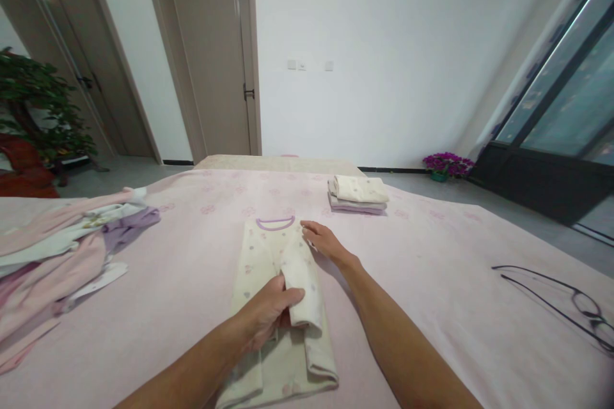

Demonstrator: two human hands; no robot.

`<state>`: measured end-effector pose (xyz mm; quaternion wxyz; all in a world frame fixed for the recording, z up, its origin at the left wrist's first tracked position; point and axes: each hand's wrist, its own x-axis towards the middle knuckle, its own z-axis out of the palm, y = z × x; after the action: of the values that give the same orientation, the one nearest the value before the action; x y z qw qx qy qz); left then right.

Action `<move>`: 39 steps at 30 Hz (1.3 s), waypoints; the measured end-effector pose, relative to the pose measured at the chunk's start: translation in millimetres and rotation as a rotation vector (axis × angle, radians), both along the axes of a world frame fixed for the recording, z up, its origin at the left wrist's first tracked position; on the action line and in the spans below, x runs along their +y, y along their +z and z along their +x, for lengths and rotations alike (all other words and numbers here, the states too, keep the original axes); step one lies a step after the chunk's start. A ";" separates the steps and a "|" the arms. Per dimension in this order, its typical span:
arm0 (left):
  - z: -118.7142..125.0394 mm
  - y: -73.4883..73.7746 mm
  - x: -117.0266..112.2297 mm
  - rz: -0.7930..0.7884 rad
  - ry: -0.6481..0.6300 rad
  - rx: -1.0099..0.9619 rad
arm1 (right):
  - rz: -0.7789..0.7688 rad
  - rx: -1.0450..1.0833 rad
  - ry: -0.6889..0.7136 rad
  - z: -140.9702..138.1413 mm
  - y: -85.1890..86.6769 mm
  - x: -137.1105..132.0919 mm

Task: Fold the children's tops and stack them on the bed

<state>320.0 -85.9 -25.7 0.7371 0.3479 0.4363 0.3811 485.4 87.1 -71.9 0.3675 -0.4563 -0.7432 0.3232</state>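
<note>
A cream child's shirt with small printed motifs and a purple neckband lies in front of me, its sides turned inward. My left hand grips the sleeve near its cuff end, thumb on top and the other fingers mostly beneath the cloth. At the shirt's right shoulder, my right hand rests with its fingers stretched out and touching the fabric edge. The neckband points away from me, and the hem is nearest, partly behind my left forearm.
A pink bedspread carries everything. Several loose clothes are heaped at the left. A folded stack stands beyond my right hand. Black-framed glasses lie at the right. A wall and a closed door stand behind.
</note>
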 end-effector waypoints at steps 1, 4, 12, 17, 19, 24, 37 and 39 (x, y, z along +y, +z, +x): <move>2.9 -0.1 -0.6 0.014 -0.024 0.030 | 0.026 -0.033 -0.010 0.4 -2.1 1.2; 6.9 -2.4 -1.4 0.069 -0.088 0.150 | 0.064 -0.085 -0.030 1.3 -6.5 4.0; -6.8 -19.9 -5.2 0.424 -0.181 0.545 | 0.084 -0.168 -0.134 -3.2 -2.2 -1.9; -1.1 -5.1 -13.8 0.239 -0.315 0.402 | 0.052 -0.210 -0.131 -5.6 -1.9 -2.5; 2.9 1.8 -16.6 0.190 -0.331 0.371 | 0.056 -0.233 -0.144 -5.7 -2.6 -2.7; 12.3 0.4 -15.7 0.157 -0.251 0.351 | 0.062 -0.208 -0.150 -5.6 -5.6 -2.2; -10.2 10.2 -13.8 0.129 -0.204 0.380 | -0.003 -0.016 -0.128 -13.6 -8.4 0.7; -10.9 5.2 -14.4 0.086 -0.247 0.393 | 0.004 -0.085 -0.145 -13.2 -5.3 -2.1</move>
<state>309.0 -100.4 -20.5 0.6637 0.4970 0.5088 0.2314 472.2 85.0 -77.2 0.3587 -0.5216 -0.7238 0.2745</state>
